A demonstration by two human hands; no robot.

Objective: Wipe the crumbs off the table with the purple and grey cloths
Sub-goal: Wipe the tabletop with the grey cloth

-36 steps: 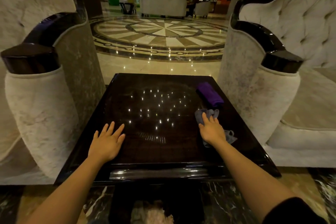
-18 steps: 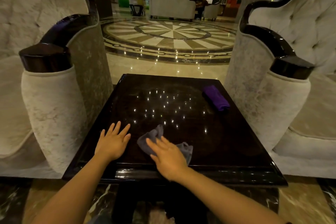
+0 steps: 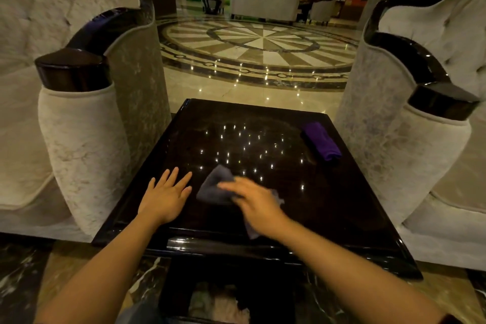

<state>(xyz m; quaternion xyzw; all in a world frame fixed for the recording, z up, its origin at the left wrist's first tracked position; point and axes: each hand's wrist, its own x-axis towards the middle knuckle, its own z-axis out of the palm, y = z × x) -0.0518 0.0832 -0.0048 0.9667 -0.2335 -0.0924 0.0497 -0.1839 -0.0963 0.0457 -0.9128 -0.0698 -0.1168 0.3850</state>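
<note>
- So my right hand (image 3: 256,206) just dragged the grey cloth (image 3: 214,187) from the right side of the tabletop (image 3: 342,208), near the purple cloth (image 3: 321,141), over to the near-left middle. It's blurry, mid-swipe.
- Grip on the right: palm flat on the cloth, pressing it down, fingers spread, not pinching.
- My left hand (image 3: 167,196) hasn't budged. It's flat and open on the tabletop, holding nothing, just beside the cloth.
- Purple cloth sits folded at the far right, untouched.
- Honestly I can't spot any crumbs on that dark glossy top, only light reflections. My guess is one pass done, more to go.
</note>
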